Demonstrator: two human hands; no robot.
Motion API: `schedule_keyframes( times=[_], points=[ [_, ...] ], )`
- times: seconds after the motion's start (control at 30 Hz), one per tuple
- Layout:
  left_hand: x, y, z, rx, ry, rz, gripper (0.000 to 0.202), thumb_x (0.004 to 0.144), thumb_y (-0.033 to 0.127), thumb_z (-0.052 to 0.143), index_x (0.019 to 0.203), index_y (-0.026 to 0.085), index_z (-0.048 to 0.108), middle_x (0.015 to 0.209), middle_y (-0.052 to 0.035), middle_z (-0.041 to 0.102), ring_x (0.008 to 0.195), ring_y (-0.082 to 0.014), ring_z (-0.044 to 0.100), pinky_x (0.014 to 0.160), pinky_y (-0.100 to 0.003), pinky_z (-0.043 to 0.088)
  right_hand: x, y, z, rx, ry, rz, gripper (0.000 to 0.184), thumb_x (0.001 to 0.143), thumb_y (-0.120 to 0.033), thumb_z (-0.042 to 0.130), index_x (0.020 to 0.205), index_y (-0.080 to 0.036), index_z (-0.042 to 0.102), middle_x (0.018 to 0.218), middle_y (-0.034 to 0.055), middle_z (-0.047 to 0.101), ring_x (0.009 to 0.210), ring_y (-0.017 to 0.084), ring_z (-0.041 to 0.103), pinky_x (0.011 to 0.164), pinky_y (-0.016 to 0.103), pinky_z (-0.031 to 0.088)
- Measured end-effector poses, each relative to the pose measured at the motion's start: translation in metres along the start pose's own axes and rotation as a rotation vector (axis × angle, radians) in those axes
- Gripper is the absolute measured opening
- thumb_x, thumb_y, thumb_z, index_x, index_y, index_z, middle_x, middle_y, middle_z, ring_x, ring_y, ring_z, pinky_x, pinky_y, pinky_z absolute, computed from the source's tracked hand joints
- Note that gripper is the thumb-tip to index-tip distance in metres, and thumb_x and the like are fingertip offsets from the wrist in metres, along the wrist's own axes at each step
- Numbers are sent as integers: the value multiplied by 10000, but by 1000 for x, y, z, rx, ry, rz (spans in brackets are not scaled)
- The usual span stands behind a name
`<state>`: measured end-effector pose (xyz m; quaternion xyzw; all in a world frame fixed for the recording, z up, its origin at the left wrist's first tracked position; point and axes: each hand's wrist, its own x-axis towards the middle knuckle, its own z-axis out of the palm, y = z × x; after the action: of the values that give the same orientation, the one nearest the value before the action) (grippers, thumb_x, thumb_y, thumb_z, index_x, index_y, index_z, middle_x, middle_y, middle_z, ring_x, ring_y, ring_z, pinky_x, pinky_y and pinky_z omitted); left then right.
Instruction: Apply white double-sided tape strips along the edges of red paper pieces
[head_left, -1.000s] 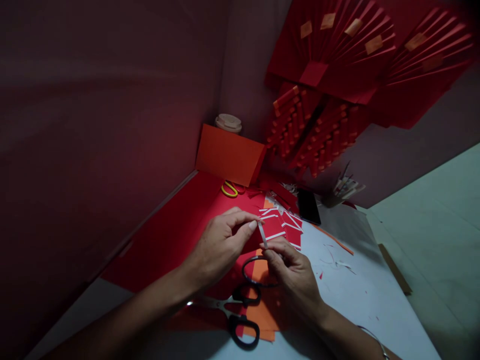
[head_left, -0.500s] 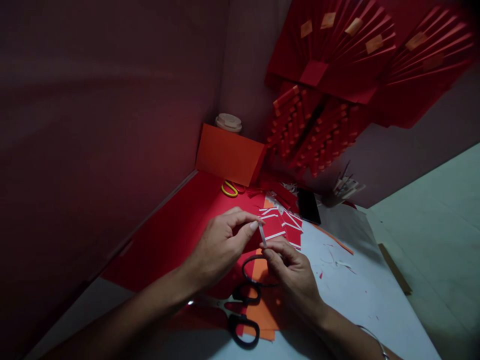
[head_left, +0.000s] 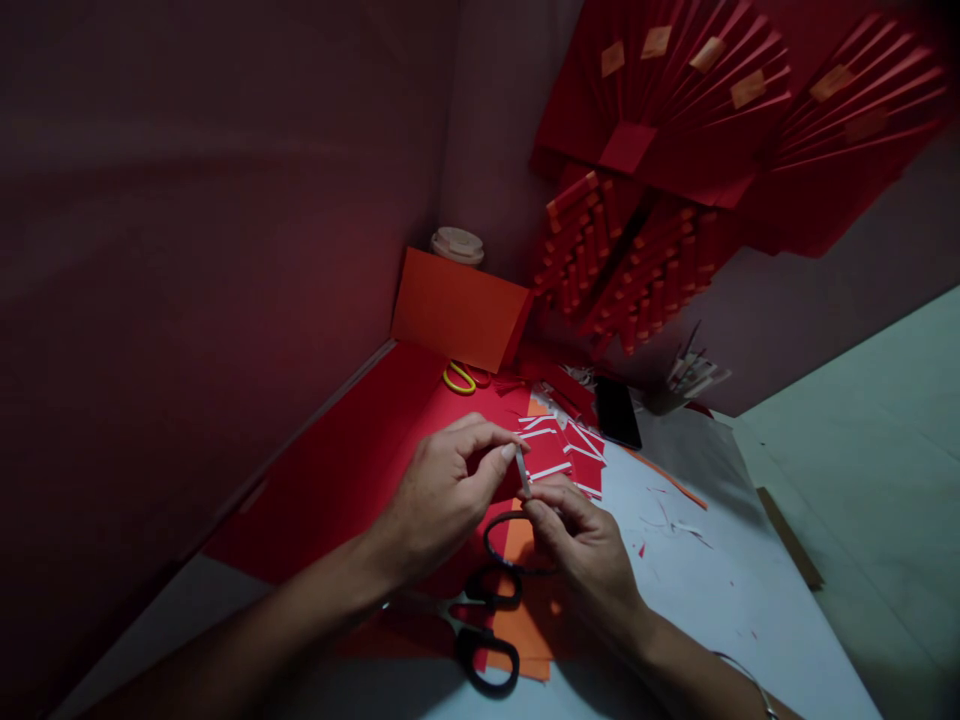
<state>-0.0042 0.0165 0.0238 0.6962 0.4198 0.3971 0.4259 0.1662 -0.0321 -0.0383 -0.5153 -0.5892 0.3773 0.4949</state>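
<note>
A thin whitish strip (head_left: pixel 523 470) stretches between my two hands above the table. My left hand (head_left: pixel 442 490) pinches its upper end between thumb and forefinger. At the lower end, my right hand (head_left: pixel 581 535) grips it with thumb and fingers pressed together. Beneath the hands lie black-handled scissors (head_left: pixel 487 645), with the blade tips hidden under my left forearm. A dark ring-shaped object (head_left: pixel 491 540) lies just left of my right hand, which partly covers it. Red paper pieces with white strips (head_left: pixel 547 450) are behind the strip.
Red paper (head_left: pixel 337 450) and orange paper (head_left: pixel 525 620) cover part of the white table (head_left: pixel 675 590). Farther back are yellow-handled scissors (head_left: pixel 458 378), a folded orange card (head_left: pixel 457 310), a lidded cup (head_left: pixel 457 244), a black phone (head_left: pixel 618 412) and a pen holder (head_left: pixel 667 400). Red paper fans (head_left: pixel 675 100) hang on the wall.
My right hand has shifted very slightly left, and the strip between my hands has tilted a little. Everything else looks the same.
</note>
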Motion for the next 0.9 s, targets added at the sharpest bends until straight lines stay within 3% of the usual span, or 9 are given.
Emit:
schedule_keyframes(
  times=[0.17,0.33,0.5,0.9],
  points=[
    [0,0,-1,6,22,13,179,877,213,538,884,165,710,858,-24,675,831,-146,624,757,-230,442,-2,0,-1,17,-2,39,184,880,-340,603,943,-219,727,867,36,618,676,139,547,553,231,429],
    [-1,1,2,-5,72,29,171,871,185,540,852,153,707,798,-16,651,756,-128,613,698,-215,443,-6,-7,2,137,-29,199,298,872,-439,598,1001,-194,708,811,29,600,530,97,487,472,220,405],
    [-3,-3,4,-12,89,79,183,895,211,517,861,167,691,821,-13,632,773,-132,623,733,-225,460,-8,-13,4,203,-32,314,344,867,-452,611,1095,-200,665,721,-13,573,529,87,495,510,214,422],
    [-3,0,1,25,156,108,176,892,212,525,875,156,691,826,-16,635,791,-134,600,730,-220,430,-9,-20,-1,124,-31,235,316,822,-387,683,1090,-224,651,856,8,654,772,145,592,690,239,466]
  ],
)
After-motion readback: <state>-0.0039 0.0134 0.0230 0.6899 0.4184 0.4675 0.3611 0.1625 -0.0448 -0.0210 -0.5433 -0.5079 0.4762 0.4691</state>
